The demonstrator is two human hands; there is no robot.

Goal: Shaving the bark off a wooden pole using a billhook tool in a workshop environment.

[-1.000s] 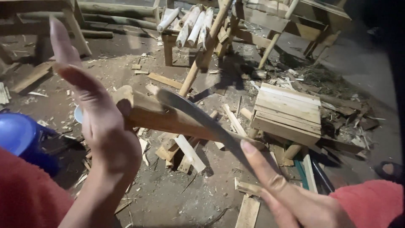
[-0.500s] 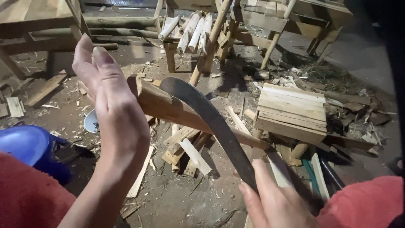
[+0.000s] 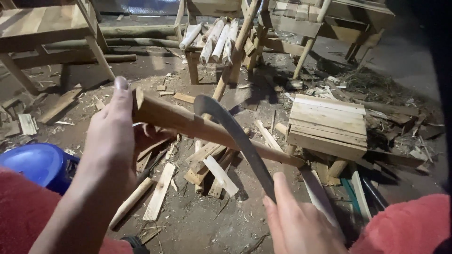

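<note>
Here your left hand (image 3: 110,141) wraps closed around the upper end of a wooden pole (image 3: 207,129) slanting above the littered floor; your right hand (image 3: 301,221) grips a curved blade (image 3: 235,138), its edge resting across the pole.

No packages, labels, signs or screens.
</note>
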